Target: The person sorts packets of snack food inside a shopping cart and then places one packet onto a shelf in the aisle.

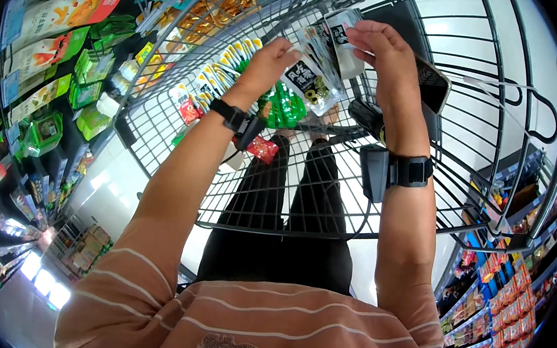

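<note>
The person's left hand [269,64] pinches the front packet [315,89] by its edge; the right hand [392,54] pinches the back packet [338,35] (both black-and-white), over a wire cart [136,135], near green bags [283,109].

A black wire shopping cart [273,232] holds pale packets [215,77] left of the left hand [265,65], green packets [286,108] beside it and, seemingly, a red packet [264,149] by its wrist.

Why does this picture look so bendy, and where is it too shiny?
In the head view, fisheye distortion bends the bars of the shopping cart, especially toward the rim; the same view shows glare: bleached light patches at lower left, bright streaks on the pale floor.
</note>
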Demonstrator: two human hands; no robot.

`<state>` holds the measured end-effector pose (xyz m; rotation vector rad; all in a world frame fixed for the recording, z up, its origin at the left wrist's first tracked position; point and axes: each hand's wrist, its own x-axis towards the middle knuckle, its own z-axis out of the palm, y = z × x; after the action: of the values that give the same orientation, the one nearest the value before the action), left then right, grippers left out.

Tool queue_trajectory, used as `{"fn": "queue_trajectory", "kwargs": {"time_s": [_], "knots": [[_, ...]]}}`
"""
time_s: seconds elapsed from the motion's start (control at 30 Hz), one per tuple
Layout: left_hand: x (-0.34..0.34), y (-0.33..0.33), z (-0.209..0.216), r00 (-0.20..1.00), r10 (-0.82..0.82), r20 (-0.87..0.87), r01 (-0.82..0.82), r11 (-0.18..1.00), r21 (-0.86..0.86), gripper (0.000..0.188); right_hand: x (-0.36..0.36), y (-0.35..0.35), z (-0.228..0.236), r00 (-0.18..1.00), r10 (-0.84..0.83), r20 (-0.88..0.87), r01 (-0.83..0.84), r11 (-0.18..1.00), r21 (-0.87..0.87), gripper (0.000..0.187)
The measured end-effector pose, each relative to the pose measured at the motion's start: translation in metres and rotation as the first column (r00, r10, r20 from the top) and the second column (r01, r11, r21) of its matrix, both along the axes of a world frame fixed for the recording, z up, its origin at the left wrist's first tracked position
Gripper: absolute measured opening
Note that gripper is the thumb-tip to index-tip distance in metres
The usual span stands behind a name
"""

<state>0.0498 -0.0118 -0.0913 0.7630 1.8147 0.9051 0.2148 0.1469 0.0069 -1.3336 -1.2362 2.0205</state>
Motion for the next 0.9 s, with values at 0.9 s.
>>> {"fn": "queue_trajectory", "kwargs": {"time_s": [0.9], "knots": [[-0.048,0.013,0.084,0.802,0.246,0.543,-0.378,0.914,0.144,0.028,-0.005,-0.018,0.004,0.934,0.357,-0.001,-0.345,0.901,-0.264,0.021]]}}
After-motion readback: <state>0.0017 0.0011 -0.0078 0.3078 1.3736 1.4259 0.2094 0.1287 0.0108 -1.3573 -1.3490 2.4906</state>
